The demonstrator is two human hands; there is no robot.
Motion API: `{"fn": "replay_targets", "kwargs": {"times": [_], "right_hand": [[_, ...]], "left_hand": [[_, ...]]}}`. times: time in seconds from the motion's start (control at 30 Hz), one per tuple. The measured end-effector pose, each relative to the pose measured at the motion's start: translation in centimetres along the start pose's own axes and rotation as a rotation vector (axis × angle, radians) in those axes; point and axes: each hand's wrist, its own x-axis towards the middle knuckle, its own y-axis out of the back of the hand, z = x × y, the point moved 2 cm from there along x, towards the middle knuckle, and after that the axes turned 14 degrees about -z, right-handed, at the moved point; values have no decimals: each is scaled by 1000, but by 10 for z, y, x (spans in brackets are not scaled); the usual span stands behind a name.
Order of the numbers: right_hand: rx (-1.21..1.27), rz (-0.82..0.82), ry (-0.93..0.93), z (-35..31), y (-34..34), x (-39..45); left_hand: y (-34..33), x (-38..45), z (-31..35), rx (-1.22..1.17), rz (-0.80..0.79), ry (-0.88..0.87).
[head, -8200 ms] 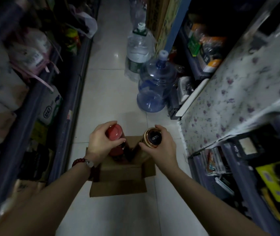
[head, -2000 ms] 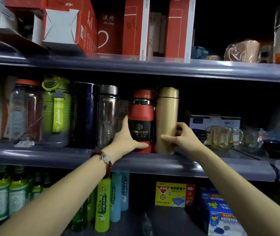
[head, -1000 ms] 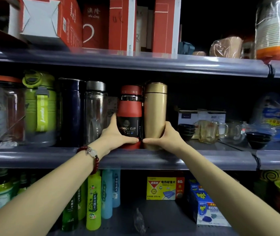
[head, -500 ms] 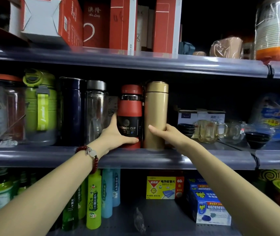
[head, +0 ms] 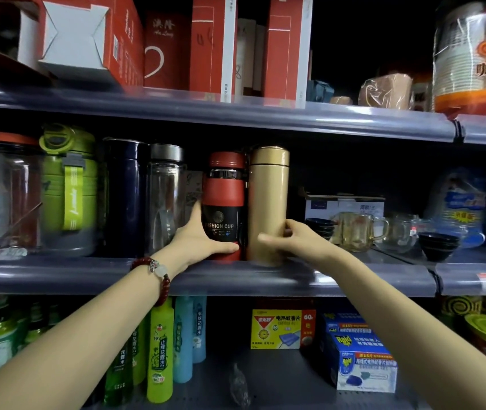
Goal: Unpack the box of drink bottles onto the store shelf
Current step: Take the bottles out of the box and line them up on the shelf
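Red bottle (head: 224, 202), gold flask (head: 269, 202): upright, touching, on middle shelf (head: 58, 273). Rigid, smooth, likely light, tippable. Your left hand (head: 198, 241) and right hand (head: 298, 239) grasp their lower bodies; hold there.

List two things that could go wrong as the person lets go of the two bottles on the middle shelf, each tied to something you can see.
The gold bottle is tall and narrow and stands close to the shelf edge; a nudge from the right hand as it leaves could tip it forward. The red bottle, held by the left hand, stands tight between the gold one and the clear bottle, so knocking one may topple its neighbours.
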Motion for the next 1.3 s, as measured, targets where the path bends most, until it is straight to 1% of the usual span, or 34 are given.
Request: {"fn": "replay_targets", "kwargs": {"times": [0.07, 0.1, 0.17, 0.27, 0.33, 0.4, 0.47, 0.53, 0.7, 0.93, 1.1, 1.23, 1.3], "right_hand": [[188, -33, -21, 1, 6, 0], [211, -17, -32, 1, 7, -1], [152, 37, -31, 2, 4, 0], [47, 169, 1, 3, 0, 2], [20, 167, 11, 1, 0, 0], [-76, 130, -1, 2, -1, 0], [-187, 177, 2, 2, -4, -1], [-199, 235, 25, 3, -4, 1], [-125, 192, 50, 2, -6, 6], [-92, 142, 70, 2, -7, 2], [-109, 150, 75, 2, -10, 1], [-167, 221, 75, -3, -14, -3], [-175, 210, 54, -7, -15, -4]], "left_hand": [[0, 0, 0, -6, 3, 0], [0, 0, 0, -8, 4, -1], [0, -1, 1, -8, 7, -9], [-1, -2, 2, -10, 26, -20], [-2, -3, 3, -10, 37, -26], [-1, -4, 3, -10, 41, -37], [0, -6, 4, -3, 38, -49], [2, -7, 4, 9, 26, -61], [7, -14, 6, 55, 42, -68], [6, -23, 4, 141, 63, -58], [5, -24, 3, 189, 69, 44], [3, -27, 9, 224, 83, 62], [2, -29, 11, 243, 89, 62]]}}
